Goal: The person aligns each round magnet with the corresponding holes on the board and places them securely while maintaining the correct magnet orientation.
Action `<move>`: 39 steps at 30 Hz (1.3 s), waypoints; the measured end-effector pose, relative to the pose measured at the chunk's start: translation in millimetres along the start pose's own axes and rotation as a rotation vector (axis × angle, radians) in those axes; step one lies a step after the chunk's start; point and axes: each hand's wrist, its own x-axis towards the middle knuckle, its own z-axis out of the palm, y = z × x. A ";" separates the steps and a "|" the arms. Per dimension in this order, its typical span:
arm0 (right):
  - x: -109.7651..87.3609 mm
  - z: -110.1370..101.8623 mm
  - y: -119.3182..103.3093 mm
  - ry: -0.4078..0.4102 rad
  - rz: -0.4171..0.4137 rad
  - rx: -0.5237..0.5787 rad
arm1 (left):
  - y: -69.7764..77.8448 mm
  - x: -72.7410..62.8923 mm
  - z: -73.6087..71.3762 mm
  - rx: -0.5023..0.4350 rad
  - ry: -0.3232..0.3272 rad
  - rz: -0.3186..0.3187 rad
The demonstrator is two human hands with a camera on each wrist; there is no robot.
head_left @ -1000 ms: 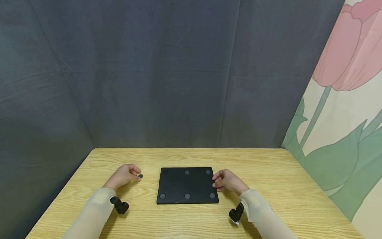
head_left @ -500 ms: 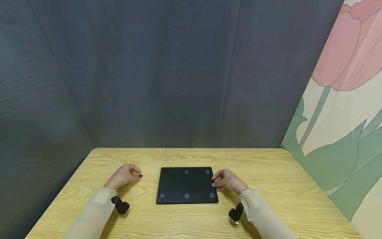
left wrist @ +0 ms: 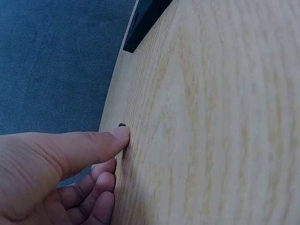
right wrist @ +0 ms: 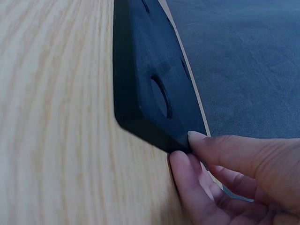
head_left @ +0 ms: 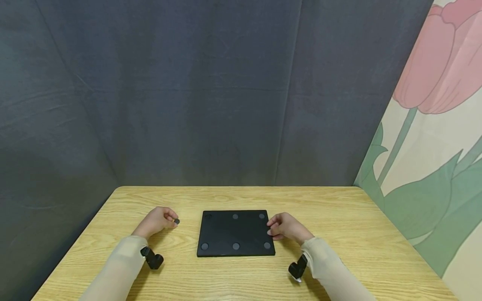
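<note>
On the table lies a flat black rectangular board [head_left: 235, 232] with several round grey spots on its face; the spot at its far left corner looks darker than the others. My right hand [head_left: 288, 228] grips the board's right edge, thumb on the top face and fingers against the side, as the right wrist view [right wrist: 234, 173] shows. Left of the board, my left hand [head_left: 158, 219] pinches a small dark disc [head_left: 177, 221] between thumb and fingers, low over the wood. Only a sliver of the disc [left wrist: 122, 125] shows past the thumb in the left wrist view.
The light wood table [head_left: 233, 278] extends around the board on all sides. Behind it hangs a dark grey-blue curtain [head_left: 203, 104], and a wall panel with painted tulips [head_left: 433, 167] stands at the right. Each wrist wears a small black camera [head_left: 152, 258].
</note>
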 end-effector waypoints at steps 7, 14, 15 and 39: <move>-0.1 0.3 0.0 0.006 0.004 0.002 | 0.9 -0.9 0.0 0.011 -0.009 -0.005; 1.0 1.1 0.8 0.024 0.018 0.003 | 0.9 -0.5 -0.2 0.019 -0.008 -0.008; 1.2 0.9 1.3 0.021 0.015 0.002 | 0.7 -0.4 0.0 0.021 -0.008 -0.010; 2.1 0.0 2.6 0.005 0.005 0.006 | 3.9 -1.5 -1.2 0.057 -0.004 -0.035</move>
